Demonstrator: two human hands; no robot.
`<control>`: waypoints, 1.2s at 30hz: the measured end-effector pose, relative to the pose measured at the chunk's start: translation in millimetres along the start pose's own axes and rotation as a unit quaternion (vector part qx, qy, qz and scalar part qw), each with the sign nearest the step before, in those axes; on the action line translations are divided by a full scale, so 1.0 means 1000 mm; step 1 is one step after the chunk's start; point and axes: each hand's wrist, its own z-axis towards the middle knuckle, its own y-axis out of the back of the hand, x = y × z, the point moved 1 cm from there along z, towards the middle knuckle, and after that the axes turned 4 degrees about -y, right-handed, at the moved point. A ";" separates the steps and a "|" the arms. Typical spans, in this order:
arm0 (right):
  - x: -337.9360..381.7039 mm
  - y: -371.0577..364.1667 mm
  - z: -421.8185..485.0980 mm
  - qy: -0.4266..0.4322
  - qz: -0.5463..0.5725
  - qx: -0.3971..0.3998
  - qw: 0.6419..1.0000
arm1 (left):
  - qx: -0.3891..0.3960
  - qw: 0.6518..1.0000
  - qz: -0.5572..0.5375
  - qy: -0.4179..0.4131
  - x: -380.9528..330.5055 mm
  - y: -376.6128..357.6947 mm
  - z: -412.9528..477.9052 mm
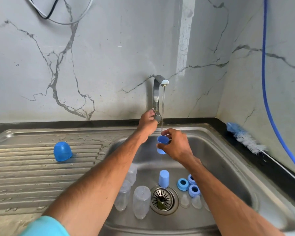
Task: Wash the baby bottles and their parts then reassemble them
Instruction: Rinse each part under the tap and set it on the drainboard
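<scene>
Steel drainboard (32, 181) bearing blue dome cap (62, 151), black counter (58, 124) bearing bottle brush (245, 139)

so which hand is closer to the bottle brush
Right. The right hand, holding a blue cap, is left of the bottle brush; the left hand grips the tap handle, farther left.

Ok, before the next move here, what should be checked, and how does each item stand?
1. Stream from the tap runs: ok, thin.
2. Right hand holds the blue cap under the stream: ok.
3. Left hand grips the tap handle: ok.
4. Cap free of soap: cannot tell.
5. Bottles and rings reassembled: not ok, apart in the sink.
6. Brush near: ok, on the counter at the right.
</scene>
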 end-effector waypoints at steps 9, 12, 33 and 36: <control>0.008 0.001 -0.005 -0.134 0.167 0.083 0.973 | 0.135 0.961 0.230 -0.066 -0.012 0.017 -0.017; 0.016 0.001 -0.013 -0.229 0.291 0.184 0.910 | 0.129 0.953 0.263 -0.074 0.005 0.023 -0.027; 0.056 -0.024 -0.041 -0.148 0.270 0.272 0.912 | -0.045 0.936 0.315 -0.148 0.022 0.096 -0.106; 0.079 -0.030 -0.050 -0.029 0.260 0.256 0.931 | -0.067 0.926 0.339 -0.155 0.021 0.122 -0.119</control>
